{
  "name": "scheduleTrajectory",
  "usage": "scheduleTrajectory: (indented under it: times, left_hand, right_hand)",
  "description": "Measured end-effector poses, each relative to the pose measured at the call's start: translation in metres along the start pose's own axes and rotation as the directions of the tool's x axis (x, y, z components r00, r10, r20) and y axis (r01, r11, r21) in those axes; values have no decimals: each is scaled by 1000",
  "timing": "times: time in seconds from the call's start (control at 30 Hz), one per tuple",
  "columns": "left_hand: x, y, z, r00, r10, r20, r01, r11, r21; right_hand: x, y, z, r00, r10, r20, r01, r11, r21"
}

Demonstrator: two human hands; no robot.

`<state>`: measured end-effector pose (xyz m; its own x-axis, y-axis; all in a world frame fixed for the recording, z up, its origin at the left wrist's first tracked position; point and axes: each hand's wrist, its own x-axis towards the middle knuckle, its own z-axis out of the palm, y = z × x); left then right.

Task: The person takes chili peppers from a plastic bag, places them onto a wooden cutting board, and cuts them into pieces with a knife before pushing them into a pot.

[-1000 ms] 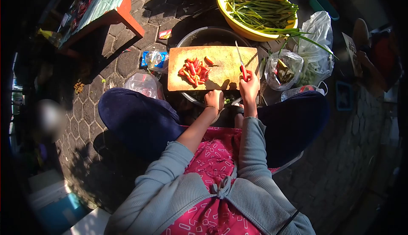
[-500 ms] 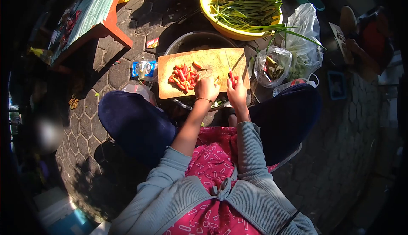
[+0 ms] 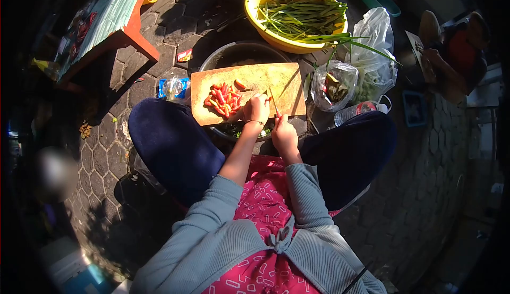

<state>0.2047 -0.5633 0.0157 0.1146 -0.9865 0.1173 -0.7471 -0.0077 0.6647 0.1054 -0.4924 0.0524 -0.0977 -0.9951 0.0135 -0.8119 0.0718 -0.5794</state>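
A wooden cutting board (image 3: 212, 78) lies across a dark basin (image 3: 210, 60) in front of my knees. On its left part sits a pile of red chili peppers (image 3: 225, 100), with one orange-red chili (image 3: 240, 84) apart above them. My left hand (image 3: 256, 108) is closed in a pinch on the board, right of the pile; its fingers hide what they hold. My right hand (image 3: 285, 134) grips a knife (image 3: 275, 104) at the board's near edge, its blade pointing away from me and close to my left fingertips.
Beyond the basin stands a yellow tub (image 3: 252, 7) of long green leaves. Plastic bags (image 3: 378, 39) and a clear bottle (image 3: 353, 111) lie to the right. A red-edged low table (image 3: 139, 39) is at upper left. Another person's hand and feet show at far right.
My right hand has drawn back towards me and to the left, bringing the knife blade next to my left fingers. My left hand stays pinched on the board. The view has shifted slightly.
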Motion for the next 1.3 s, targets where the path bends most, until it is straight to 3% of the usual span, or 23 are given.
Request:
scheduleTrajectory:
  times: [0.17, 0.23, 0.53, 0.77, 0.87, 1.1, 1.3]
  left_hand:
    - [-5, 9, -4, 998, -51, -30, 51, 999, -8]
    - [-8, 7, -2, 996, 20, -81, -26, 997, -66]
    - [-12, 9, -2, 996, 58, -74, -62, 997, -55]
    - [-12, 4, 9, 986, 12, -169, -37, 989, -146]
    - [-14, 6, 7, 981, 12, -192, -37, 991, -130]
    - [-12, 3, 3, 981, 7, -195, -37, 988, -150]
    - [-16, 0, 3, 993, -52, -103, 42, 994, -100]
  right_hand:
    - [-3, -2, 4, 1000, 27, 11, -27, 1000, -15]
    - [-4, -2, 8, 1000, 15, 6, -15, 1000, -1]
    - [3, 2, 24, 994, 74, 76, -71, 997, -45]
    - [-15, 0, 10, 988, 89, 128, -96, 994, 49]
    - [-25, -5, -5, 942, 204, 266, -211, 978, -5]
    - [-33, -5, -19, 908, 286, 306, -280, 958, -63]
    - [-17, -1, -2, 989, 81, 127, -77, 997, -30]
